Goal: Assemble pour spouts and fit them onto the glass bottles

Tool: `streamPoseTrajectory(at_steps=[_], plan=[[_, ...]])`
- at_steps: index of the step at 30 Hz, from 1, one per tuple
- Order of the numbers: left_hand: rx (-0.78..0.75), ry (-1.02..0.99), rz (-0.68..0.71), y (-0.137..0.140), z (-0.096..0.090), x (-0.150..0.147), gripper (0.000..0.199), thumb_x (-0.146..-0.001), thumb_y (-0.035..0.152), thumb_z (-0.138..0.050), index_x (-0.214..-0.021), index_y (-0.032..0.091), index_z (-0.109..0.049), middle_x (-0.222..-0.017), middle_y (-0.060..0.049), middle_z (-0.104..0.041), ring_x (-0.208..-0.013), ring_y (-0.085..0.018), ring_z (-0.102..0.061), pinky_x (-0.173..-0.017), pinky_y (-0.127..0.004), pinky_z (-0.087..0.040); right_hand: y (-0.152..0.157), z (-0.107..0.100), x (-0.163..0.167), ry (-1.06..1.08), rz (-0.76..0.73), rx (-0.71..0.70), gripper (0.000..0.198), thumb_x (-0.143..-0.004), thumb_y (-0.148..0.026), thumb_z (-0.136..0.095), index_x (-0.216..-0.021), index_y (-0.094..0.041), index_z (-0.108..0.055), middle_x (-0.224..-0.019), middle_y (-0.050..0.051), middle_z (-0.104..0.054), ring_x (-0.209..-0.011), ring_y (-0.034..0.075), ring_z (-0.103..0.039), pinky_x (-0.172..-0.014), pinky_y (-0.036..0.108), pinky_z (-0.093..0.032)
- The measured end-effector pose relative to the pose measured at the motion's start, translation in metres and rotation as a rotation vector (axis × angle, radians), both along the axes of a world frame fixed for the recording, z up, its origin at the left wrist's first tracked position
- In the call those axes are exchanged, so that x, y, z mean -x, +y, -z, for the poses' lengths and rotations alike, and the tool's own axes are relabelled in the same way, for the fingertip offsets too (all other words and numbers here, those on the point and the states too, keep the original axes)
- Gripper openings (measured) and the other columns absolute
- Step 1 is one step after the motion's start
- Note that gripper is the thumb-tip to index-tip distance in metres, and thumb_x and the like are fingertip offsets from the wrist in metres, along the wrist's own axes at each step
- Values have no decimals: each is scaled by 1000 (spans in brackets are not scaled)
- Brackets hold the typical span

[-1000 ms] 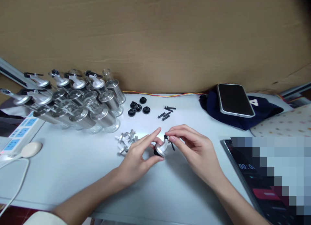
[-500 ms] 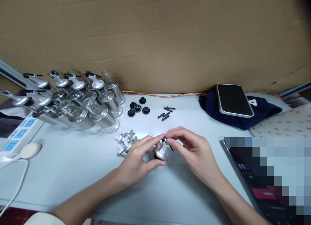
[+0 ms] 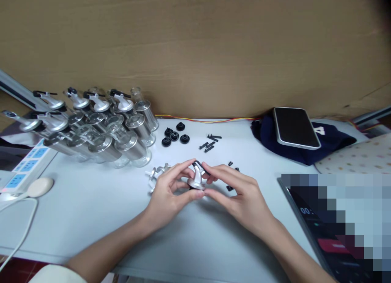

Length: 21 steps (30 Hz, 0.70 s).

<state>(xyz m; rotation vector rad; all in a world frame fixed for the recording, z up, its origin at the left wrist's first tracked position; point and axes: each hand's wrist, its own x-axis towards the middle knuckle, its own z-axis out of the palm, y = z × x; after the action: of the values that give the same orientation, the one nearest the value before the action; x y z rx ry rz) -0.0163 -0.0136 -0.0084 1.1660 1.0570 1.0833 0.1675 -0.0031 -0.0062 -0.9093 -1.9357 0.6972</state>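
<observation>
Between both hands is a silver bottle pourer (image 3: 197,180) with a black lever on its spout and a dark base. My left hand (image 3: 172,187) is closed around its left side, thumb at the base and index finger up at the spout tip. On the other side my right hand (image 3: 240,189) grips it too, thumb at the base and index finger at the lever. Loose silver pourer bodies (image 3: 155,177) lie just behind my left hand. Small black caps (image 3: 229,188) lie beyond my right fingers, partly hidden. Farther back are black stoppers (image 3: 174,135) and thin black levers (image 3: 209,147).
Several glass bottles with steel sleeves (image 3: 132,146) crowd the left, some topped with pourers. A power strip (image 3: 29,164) and white cable lie at far left. At right are a phone (image 3: 297,127) on a navy cap (image 3: 265,142) and a dark-screened device (image 3: 308,230). Cardboard (image 3: 195,50) stands behind.
The pourer has turned more upright and moved slightly left. My right fingers have shifted from the spout tip to the lever and base, uncovering the small black caps.
</observation>
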Motion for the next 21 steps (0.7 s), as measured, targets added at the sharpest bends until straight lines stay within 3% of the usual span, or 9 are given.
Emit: streamPoseTrajectory(at_steps=[7,14,21], plan=[[10,-7,6,-1,2,-1,54,-63,17,-82,-116,23,-68,-88,-2,-58,-86,-15,-60,-74,-24,-58,-1,-2,-1,12,3,-55,34,-86,-18,-66,-119,-23,-67,-80,4,-72,-67,16,-66,-61,28,-57],[42,-7,-14,1,2,-2,54,-63,16,-82,-115,21,-68,-85,0,-58,-82,-14,-60,-73,-24,-58,-2,-2,0,-1,-1,-53,26,-87,-16,-62,-112,-22,-69,-84,5,-74,-72,18,-69,-64,29,-58],[-116,-17,-26,-4,10,-2,67,-70,18,-80,-131,27,-57,-101,-4,-65,-93,-16,-66,-80,-26,-59,-2,-2,1,37,84,27,25,-86,-19,-64,-111,-23,-67,-83,4,-72,-73,17,-69,-68,30,-58]])
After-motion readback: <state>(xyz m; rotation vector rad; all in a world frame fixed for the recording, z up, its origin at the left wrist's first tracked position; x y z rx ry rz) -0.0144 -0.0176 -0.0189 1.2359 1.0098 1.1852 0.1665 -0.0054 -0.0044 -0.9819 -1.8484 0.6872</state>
